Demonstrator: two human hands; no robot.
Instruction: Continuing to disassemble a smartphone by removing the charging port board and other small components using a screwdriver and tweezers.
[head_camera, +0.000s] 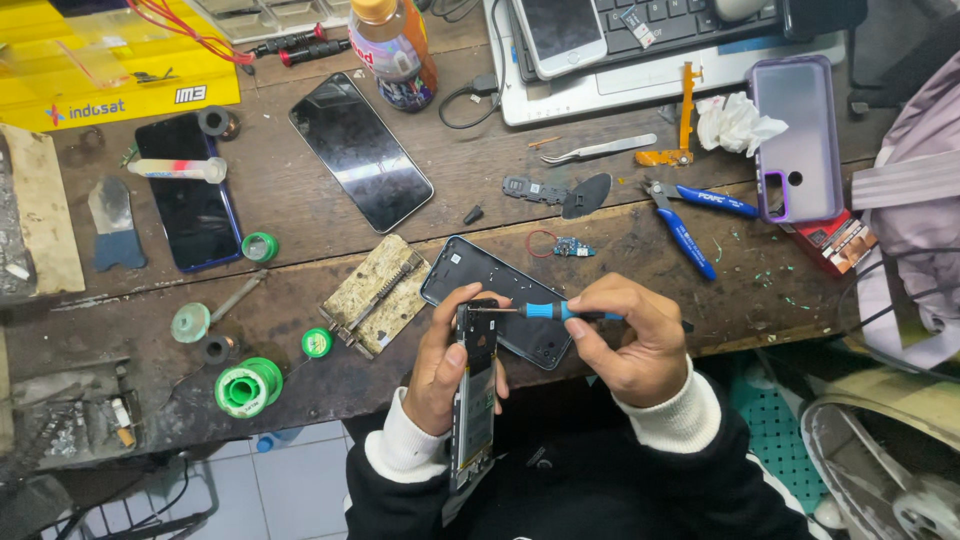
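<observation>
My left hand (440, 365) grips an opened phone body (476, 400), held upright on its long edge over my lap, its inner parts facing right. My right hand (630, 345) holds a small screwdriver with a blue handle (545, 311); its tip touches the phone's top end. Just behind the hands a dark phone back cover (490, 280) lies on the wooden bench (480, 180). A small blue circuit board (572, 247) with a red wire lies beyond the cover.
Two dark phones (360, 150) (190, 205) lie on the bench with a drink bottle (392, 50), metal tweezers (600, 150), blue-handled cutters (695, 215), a purple phone case (797, 135), green solder spools (248, 386) and a worn holder block (377, 295). A laptop (640, 40) carries a white phone.
</observation>
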